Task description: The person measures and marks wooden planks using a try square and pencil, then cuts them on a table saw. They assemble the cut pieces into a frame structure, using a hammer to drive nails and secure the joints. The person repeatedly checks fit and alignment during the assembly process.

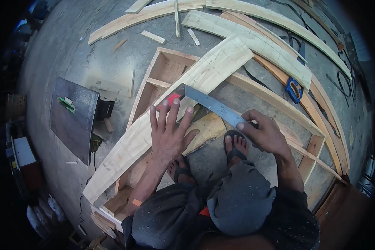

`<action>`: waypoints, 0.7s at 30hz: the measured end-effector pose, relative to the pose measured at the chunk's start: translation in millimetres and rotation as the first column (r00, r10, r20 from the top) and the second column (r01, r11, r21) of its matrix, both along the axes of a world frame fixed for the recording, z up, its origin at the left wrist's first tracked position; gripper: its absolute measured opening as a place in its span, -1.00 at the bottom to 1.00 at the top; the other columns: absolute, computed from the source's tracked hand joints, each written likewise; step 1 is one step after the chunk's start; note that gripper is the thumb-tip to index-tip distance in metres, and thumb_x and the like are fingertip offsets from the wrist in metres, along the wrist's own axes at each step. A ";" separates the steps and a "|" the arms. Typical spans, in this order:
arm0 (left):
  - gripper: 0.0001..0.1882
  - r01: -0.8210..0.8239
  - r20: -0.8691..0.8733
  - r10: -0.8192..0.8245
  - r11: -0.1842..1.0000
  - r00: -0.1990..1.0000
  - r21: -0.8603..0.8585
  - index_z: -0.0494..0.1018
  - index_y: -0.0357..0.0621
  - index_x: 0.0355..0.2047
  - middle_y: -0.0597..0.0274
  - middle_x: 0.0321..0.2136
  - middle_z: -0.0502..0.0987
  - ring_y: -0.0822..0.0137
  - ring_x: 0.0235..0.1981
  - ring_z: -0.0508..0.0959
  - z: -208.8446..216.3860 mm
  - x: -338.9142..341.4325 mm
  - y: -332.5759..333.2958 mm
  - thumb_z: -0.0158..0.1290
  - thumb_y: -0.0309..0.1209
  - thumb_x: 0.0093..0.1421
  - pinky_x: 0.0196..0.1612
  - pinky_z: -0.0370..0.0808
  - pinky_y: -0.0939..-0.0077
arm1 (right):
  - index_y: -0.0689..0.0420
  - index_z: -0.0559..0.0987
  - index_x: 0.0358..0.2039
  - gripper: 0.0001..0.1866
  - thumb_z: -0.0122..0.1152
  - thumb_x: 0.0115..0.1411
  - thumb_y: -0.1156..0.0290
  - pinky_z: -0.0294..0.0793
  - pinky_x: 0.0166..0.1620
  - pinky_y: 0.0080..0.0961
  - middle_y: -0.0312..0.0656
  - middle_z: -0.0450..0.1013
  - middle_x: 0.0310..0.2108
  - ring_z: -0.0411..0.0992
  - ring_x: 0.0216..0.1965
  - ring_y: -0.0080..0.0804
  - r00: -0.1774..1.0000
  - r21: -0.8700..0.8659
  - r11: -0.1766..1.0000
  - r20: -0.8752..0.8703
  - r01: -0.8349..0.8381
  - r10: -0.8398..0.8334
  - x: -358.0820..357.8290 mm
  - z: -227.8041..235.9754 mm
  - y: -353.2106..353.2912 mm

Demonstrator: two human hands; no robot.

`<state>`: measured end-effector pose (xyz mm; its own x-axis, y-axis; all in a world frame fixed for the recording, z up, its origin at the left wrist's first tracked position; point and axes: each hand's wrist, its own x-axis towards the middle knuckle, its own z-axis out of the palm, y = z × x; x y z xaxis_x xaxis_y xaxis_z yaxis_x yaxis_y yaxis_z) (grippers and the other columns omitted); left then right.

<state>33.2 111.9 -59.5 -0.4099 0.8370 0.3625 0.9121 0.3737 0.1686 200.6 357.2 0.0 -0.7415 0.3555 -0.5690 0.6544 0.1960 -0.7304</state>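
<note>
Basically the steel try square (214, 106) lay with its grey blade running diagonally from the pale plank (171, 112) down toward the person's right, and its red-marked stock end sat against the plank's near edge by the left fingertips. That butted position looked meant to give a line square to the edge. The right hand (264, 135) pinched the free end of the blade between thumb and fingers, closed on it, seemingly to steady and aim it. The left hand (168, 133) lay flat on the plank, fingers spread wide and pressed down, holding nothing, likely pinning plank and square together so neither slipped.

The plank itself rested slantwise across an open wooden frame (162, 68) on the concrete floor (62, 50), so the frame served as a raised support. A short wedge-like offcut (206, 129) sat under the blade, just beside the left thumb. Both sandalled feet (235, 146) stood inside the frame, close under the work.

Further out, long curved boards (279, 25) lay stacked beyond the frame, a blue-handled tool (294, 89) rested on one. A dark metal sheet (73, 116) lay well apart on the left, small scraps scattered near it.
</note>
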 end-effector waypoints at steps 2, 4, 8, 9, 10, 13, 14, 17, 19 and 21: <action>-0.35 0.049 0.022 -0.046 0.982 0.999 -0.180 0.39 0.00 0.20 0.05 0.10 0.46 0.07 0.22 0.42 5.3 4.8 9.7 0.32 -0.29 0.10 0.28 0.31 -0.04 | 0.24 0.58 -0.03 -0.60 0.21 0.35 0.14 0.48 -0.08 -0.33 -0.03 0.58 -0.20 0.51 -0.20 -0.35 0.971 -0.136 0.962 -0.060 -0.239 0.233 -4.1 3.9 -9.7; -0.50 0.076 0.220 -0.017 0.962 0.975 -0.262 0.48 -0.02 0.09 0.17 -0.05 0.56 0.15 0.09 0.53 -6.8 5.3 -2.7 0.29 -0.36 0.11 0.20 0.41 0.13 | 0.26 0.58 -0.02 -0.57 0.18 0.37 0.11 0.48 -0.08 -0.33 -0.07 0.58 -0.21 0.52 -0.20 -0.34 0.954 -0.290 0.909 -0.066 -0.300 0.294 -2.8 7.5 -19.7; -0.74 -0.001 0.572 0.068 0.993 0.817 -0.116 0.57 -0.11 -0.10 0.20 -0.23 0.66 0.16 -0.17 0.65 -23.1 20.6 -22.7 0.22 -0.38 0.20 -0.11 0.57 0.38 | 0.25 0.59 -0.03 -0.56 0.12 0.42 0.07 0.52 -0.24 -0.50 -0.20 0.54 -0.28 0.51 -0.22 -0.45 0.994 -0.735 0.670 -0.065 -0.107 0.087 9.4 -23.8 -1.6; -0.75 -0.038 0.681 0.078 0.997 0.728 -0.073 0.57 -0.12 -0.09 0.21 -0.23 0.67 0.18 -0.20 0.66 -29.1 23.8 -25.1 0.21 -0.36 0.24 -0.15 0.58 0.39 | 0.23 0.59 -0.04 -0.58 0.12 0.42 0.09 0.52 -0.28 -0.56 -0.23 0.52 -0.29 0.50 -0.22 -0.50 0.999 -0.838 0.545 -0.010 0.012 -0.036 12.8 -35.2 3.4; -0.75 -0.156 0.883 0.089 0.988 0.460 -0.018 0.57 -0.13 -0.09 0.22 -0.23 0.67 0.24 -0.20 0.66 -30.6 26.5 -26.5 0.19 -0.31 0.28 -0.18 0.58 0.40 | 0.24 0.57 0.01 -0.55 0.11 0.42 0.08 0.55 -0.34 -0.57 -0.19 0.50 -0.32 0.52 -0.30 -0.48 0.992 -0.764 0.645 -0.075 0.007 -0.100 12.4 -52.6 -0.9; -0.70 -0.415 0.951 -0.126 0.910 -0.284 -0.003 0.57 -0.17 -0.09 0.24 -0.21 0.68 0.39 -0.19 0.64 -44.2 42.9 -19.4 0.10 -0.19 0.39 -0.24 0.58 0.42 | 0.23 0.56 0.05 -0.50 0.12 0.39 0.02 0.54 -0.28 -0.54 -0.23 0.50 -0.44 0.53 -0.32 -0.45 0.990 -0.403 0.904 -0.055 -0.144 0.133 20.8 -97.1 -41.8; -0.67 -0.415 0.899 -0.195 0.910 -0.392 0.016 0.58 -0.18 -0.10 0.25 -0.21 0.68 0.44 -0.19 0.63 -51.2 54.2 -15.7 0.07 -0.16 0.41 -0.23 0.57 0.43 | 0.08 0.63 0.00 -0.34 0.10 0.29 -0.29 0.56 -0.17 -0.33 -0.15 0.54 -0.17 0.56 -0.23 -0.29 0.974 -0.396 0.890 -0.058 -0.226 0.221 25.3 -105.6 -50.7; -0.64 -0.290 0.892 -0.094 0.956 -0.443 -0.044 0.58 -0.20 -0.12 0.25 -0.24 0.67 0.47 -0.19 0.61 -43.8 62.3 -1.7 0.03 -0.13 0.44 -0.19 0.55 0.46 | 0.05 0.62 0.05 -0.37 0.13 0.29 -0.25 0.46 0.02 -0.21 -0.11 0.47 0.01 0.56 -0.20 -0.27 0.902 -0.369 0.847 0.045 -0.383 0.429 38.9 -144.8 -67.4; -0.64 -0.268 0.942 -0.080 0.963 -0.326 -0.011 0.57 -0.20 -0.13 0.26 -0.27 0.66 0.47 -0.21 0.61 -43.6 58.4 4.1 0.03 -0.12 0.44 -0.17 0.53 0.49 | 0.02 0.61 0.07 -0.37 0.08 0.31 -0.26 0.38 0.14 -0.15 -0.12 0.45 0.07 0.56 -0.16 -0.29 0.881 -0.260 0.855 0.034 -0.449 0.472 33.9 -148.6 -78.4; -0.62 -0.317 0.967 -0.208 0.936 -0.147 0.153 0.55 -0.19 -0.12 0.30 -0.29 0.65 0.48 -0.21 0.60 -51.3 47.5 4.3 0.03 -0.09 0.43 -0.16 0.50 0.51 | 0.02 0.61 0.07 -0.33 -0.01 0.33 -0.31 0.47 0.06 -0.22 -0.14 0.44 0.08 0.58 -0.19 -0.33 0.936 -0.271 0.898 -0.041 -0.348 0.350 20.8 -137.3 -79.6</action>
